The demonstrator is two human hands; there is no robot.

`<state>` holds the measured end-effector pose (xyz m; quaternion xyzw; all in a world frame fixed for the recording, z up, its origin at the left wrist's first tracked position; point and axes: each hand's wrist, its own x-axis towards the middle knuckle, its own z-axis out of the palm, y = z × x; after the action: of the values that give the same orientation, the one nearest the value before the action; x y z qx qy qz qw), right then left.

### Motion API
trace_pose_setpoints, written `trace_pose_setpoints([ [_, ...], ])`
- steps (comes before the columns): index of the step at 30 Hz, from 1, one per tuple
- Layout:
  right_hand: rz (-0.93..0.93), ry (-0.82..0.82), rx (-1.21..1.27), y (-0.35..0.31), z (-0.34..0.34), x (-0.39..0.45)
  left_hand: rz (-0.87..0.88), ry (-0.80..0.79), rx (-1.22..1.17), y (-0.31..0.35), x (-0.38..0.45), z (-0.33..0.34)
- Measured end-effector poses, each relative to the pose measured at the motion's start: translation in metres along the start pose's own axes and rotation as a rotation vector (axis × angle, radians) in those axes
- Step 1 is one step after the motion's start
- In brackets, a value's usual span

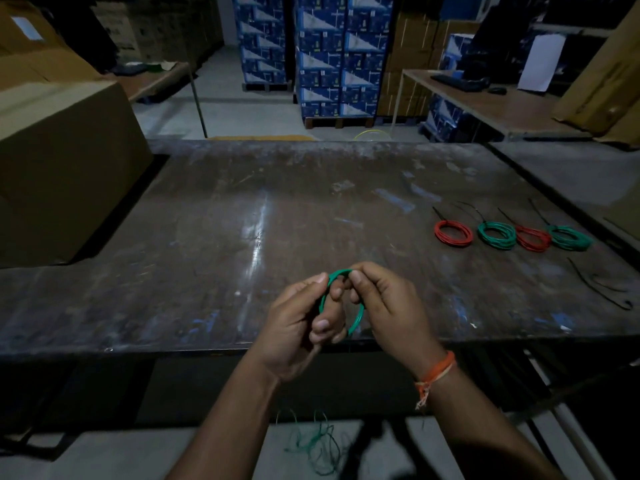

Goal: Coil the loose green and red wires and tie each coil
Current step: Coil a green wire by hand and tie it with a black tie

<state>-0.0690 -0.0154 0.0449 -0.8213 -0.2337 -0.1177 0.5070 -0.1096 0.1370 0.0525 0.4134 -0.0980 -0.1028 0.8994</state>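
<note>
Dark, scuffed table spanning the view, big cardboard box on its left end. At far right, four tied coils in a row, red and green alternating, black tie tails angled away. Over the near edge, green coil standing on edge, long axis running near to far. Left hand curled round its left side; right hand pinching its top. Loose green wire tangled on the floor below.

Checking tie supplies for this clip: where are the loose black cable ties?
In the head view, the loose black cable ties lie on the table's right side, just nearer than the row of four tied coils.
</note>
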Motion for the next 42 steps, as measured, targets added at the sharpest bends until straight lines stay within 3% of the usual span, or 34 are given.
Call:
trace_pose_setpoints([
  [5,-0.012,-0.029,0.030,0.000,0.003,0.000,-0.020,-0.126,-0.074,0.001,0.002,-0.010],
  [9,0.194,-0.153,0.367,0.012,0.012,-0.008,0.022,-0.079,-0.382,0.006,0.003,-0.019],
  [13,0.326,-0.275,0.408,0.037,0.009,-0.033,0.108,-0.055,-0.542,0.024,0.004,-0.038],
  [19,0.303,-0.070,0.275,0.058,-0.014,-0.048,0.168,-0.058,-0.637,0.029,0.000,-0.055],
  [22,0.140,-0.047,0.091,0.048,-0.023,-0.043,0.192,0.095,-0.518,0.027,0.000,-0.045],
  [26,-0.037,-0.152,-0.070,0.028,-0.028,-0.037,0.224,0.261,-0.325,0.025,0.005,-0.031],
  [29,-0.148,-0.209,-0.079,0.014,-0.030,-0.035,0.294,0.353,-0.004,0.015,0.006,-0.024],
  [38,-0.444,-0.110,-0.236,-0.027,-0.045,-0.012,0.278,0.175,0.767,-0.018,0.008,0.001],
  [42,-0.490,-0.098,-0.317,-0.024,-0.058,0.001,0.194,0.096,0.714,-0.022,0.012,0.008],
])
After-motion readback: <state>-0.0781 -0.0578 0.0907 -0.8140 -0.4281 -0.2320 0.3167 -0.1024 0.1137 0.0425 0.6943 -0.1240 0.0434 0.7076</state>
